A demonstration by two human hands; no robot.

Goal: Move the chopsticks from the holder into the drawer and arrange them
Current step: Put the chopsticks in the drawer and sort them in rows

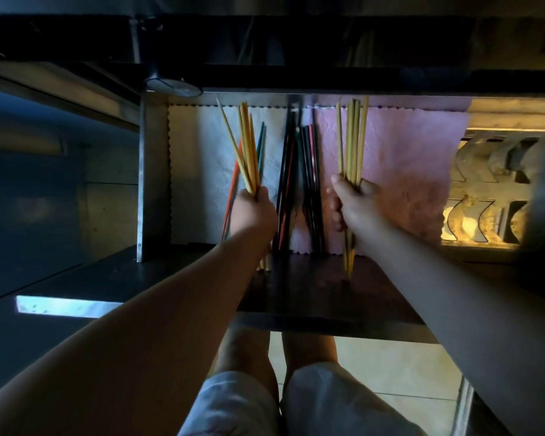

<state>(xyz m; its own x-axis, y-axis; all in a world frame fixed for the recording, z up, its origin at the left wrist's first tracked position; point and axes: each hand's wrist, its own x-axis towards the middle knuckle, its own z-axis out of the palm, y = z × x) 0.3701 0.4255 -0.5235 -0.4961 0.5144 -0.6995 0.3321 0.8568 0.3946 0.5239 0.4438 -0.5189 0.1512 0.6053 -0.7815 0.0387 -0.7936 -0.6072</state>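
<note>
Fingers of left hand clench yellow chopsticks; right hand grips another bundle.

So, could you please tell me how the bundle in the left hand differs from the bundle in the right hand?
The left hand's bundle fans out and tilts left, over the white cloth; the right hand's bundle stays tight and nearly straight, over the pink cloth. Both are yellow chopsticks, gripped near the middle.
</note>
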